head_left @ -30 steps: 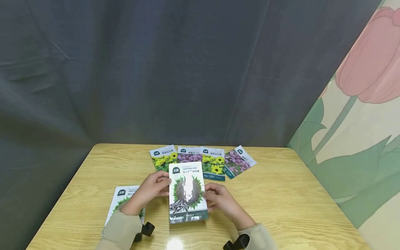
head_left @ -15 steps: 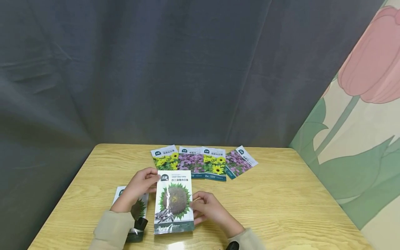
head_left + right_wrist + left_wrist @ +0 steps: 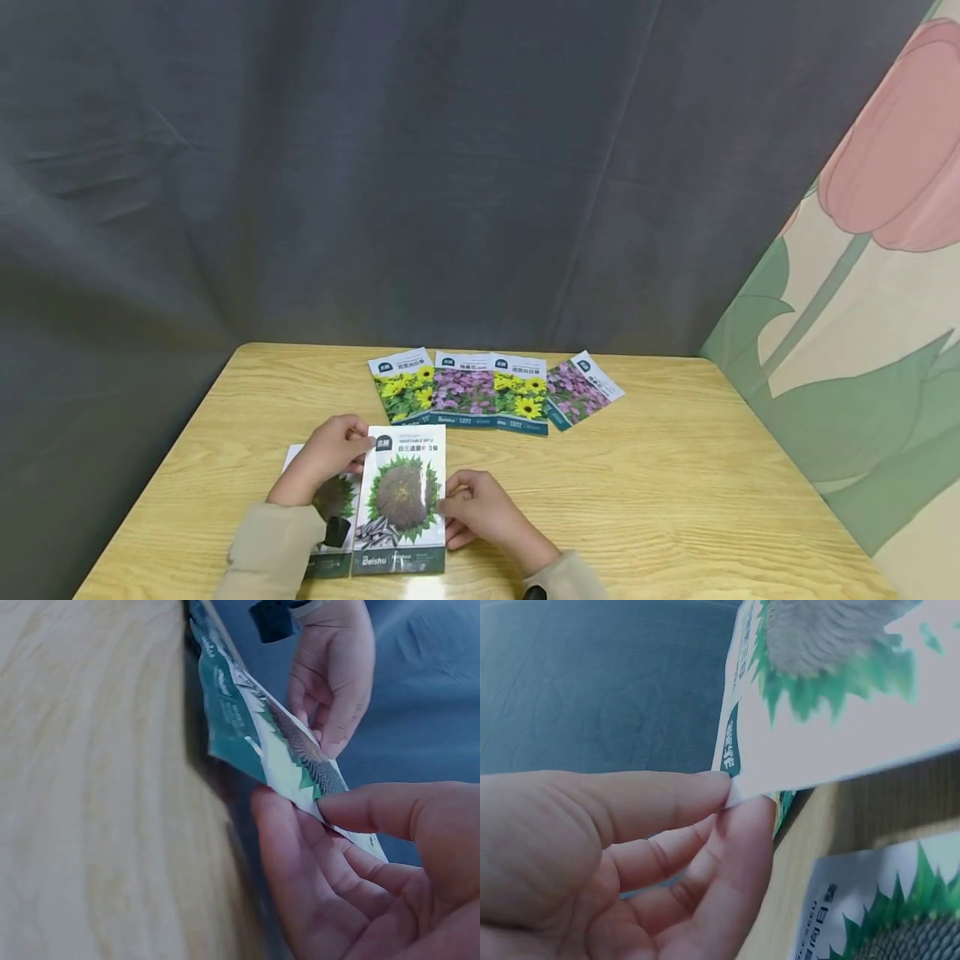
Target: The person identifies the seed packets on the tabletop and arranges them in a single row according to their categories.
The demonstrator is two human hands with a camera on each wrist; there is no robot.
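Observation:
A white seed packet with a sunflower head on it (image 3: 405, 500) is held by both hands over the front left of the table. My left hand (image 3: 324, 458) pinches its upper left corner; the left wrist view shows thumb and fingertip on that corner (image 3: 840, 742). My right hand (image 3: 483, 512) pinches the right edge, and in the right wrist view the thumb lies on the printed face (image 3: 281, 754). A second packet of the same print (image 3: 330, 562) lies to the left, partly covered by the left hand and sleeve.
Along the back of the wooden table (image 3: 675, 492) lie several flower packets: yellow (image 3: 405, 392), purple (image 3: 463, 390), yellow (image 3: 521, 396), and a tilted purple one (image 3: 581, 390). A dark curtain (image 3: 450, 183) hangs behind; a painted wall (image 3: 862, 375) stands at the right.
Both hands have carried the held packet left and toward the table's front edge. It has come from in front of the back row to beside the second sunflower packet.

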